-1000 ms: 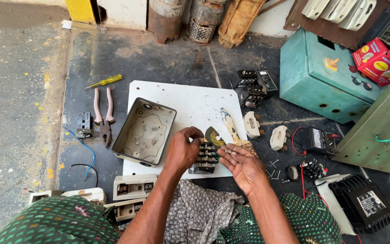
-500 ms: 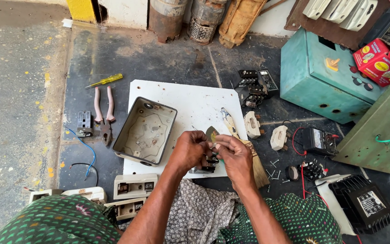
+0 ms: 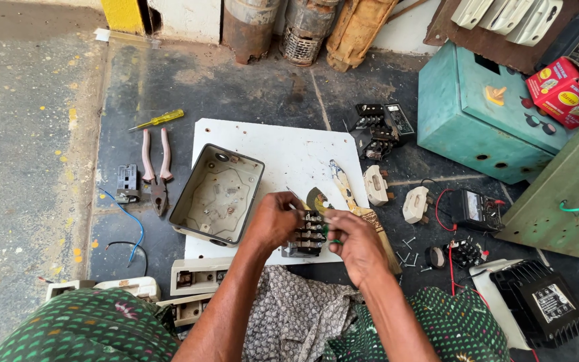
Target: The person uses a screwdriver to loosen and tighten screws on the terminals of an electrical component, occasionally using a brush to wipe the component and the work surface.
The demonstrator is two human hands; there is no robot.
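Over the white board [image 3: 283, 151], the left hand [image 3: 273, 221] and right hand [image 3: 356, 243] both pinch the black switch block [image 3: 306, 234]; steady it firmly, working small parts with fingertips only.

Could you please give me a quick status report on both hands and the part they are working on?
Left hand and right hand both grip the black terminal block, raised over the white board. Open grey metal box beside it. Nothing blocking.

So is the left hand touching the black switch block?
Touching. The head view shows the left hand with its fingers closed against the left side of the black switch block, while the right hand grips the other side.
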